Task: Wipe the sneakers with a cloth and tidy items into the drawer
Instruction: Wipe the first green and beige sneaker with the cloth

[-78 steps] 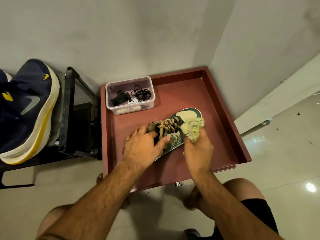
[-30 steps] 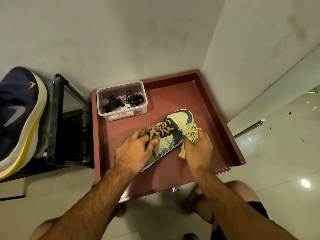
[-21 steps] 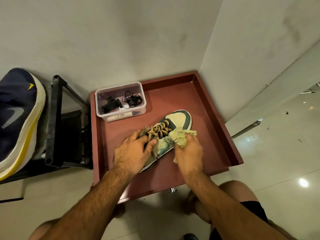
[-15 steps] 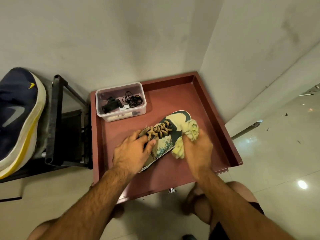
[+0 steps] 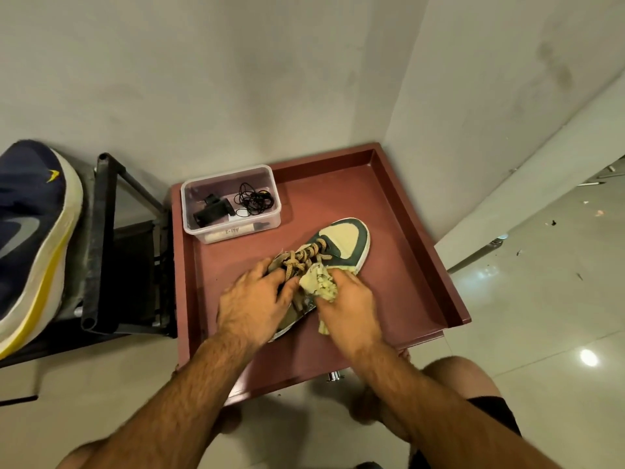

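red drawer (image 5: 399, 231) | green-cream sneaker (image 5: 341, 245), tan laces | yellow cloth (image 5: 319, 282) bunched

A green-and-cream sneaker (image 5: 341, 243) with tan laces lay in the open reddish-brown drawer (image 5: 411, 265), its toe toward the far right corner. A crumpled pale-yellow cloth (image 5: 319, 284) pressed against its near side, beside the laces.

The sneaker (image 5: 341, 243) lies in the drawer (image 5: 399, 231); the plastic box (image 5: 231, 203) sits in its far-left corner; a rack (image 5: 101, 245) stands left.
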